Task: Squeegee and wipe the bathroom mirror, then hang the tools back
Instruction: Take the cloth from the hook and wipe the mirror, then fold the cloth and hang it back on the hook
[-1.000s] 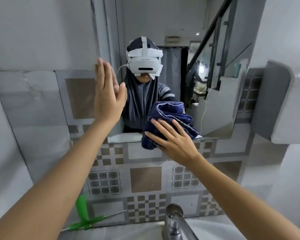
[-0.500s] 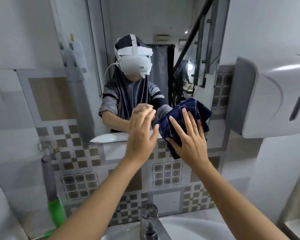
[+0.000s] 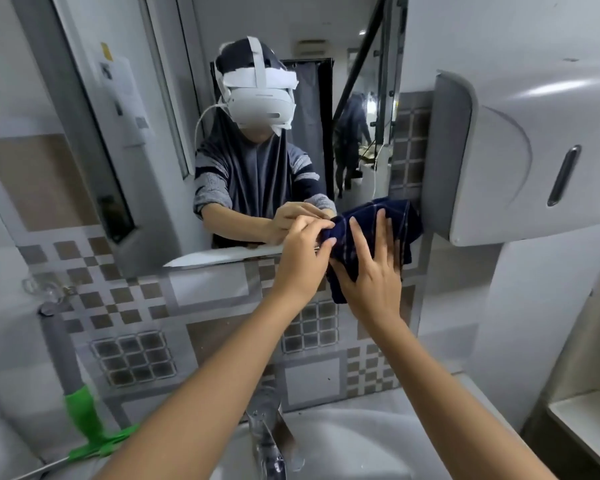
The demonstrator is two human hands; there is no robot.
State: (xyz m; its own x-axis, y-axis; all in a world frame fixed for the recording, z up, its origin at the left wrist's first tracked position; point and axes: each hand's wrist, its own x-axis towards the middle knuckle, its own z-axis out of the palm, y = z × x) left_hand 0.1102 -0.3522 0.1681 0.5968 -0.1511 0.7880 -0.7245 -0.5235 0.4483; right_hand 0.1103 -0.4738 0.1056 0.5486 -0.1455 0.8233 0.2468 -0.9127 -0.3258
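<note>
Both hands are raised to the lower right corner of the mirror (image 3: 257, 81), where a dark blue cloth (image 3: 371, 233) is pressed against the glass. The cloth is flattened under the spread fingers of the right hand (image 3: 371, 271), while its left edge is pinched by the left hand (image 3: 300, 261). A green squeegee (image 3: 84, 424) is seen hanging on the tiled wall (image 3: 136, 306) at lower left, beside the sink (image 3: 343, 441).

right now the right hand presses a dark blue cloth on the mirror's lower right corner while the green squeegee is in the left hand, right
Not quite. The head view shows the green squeegee leaning by the sink, not held. The left hand pinches the dark blue cloth, which the right hand presses on the mirror.
</note>
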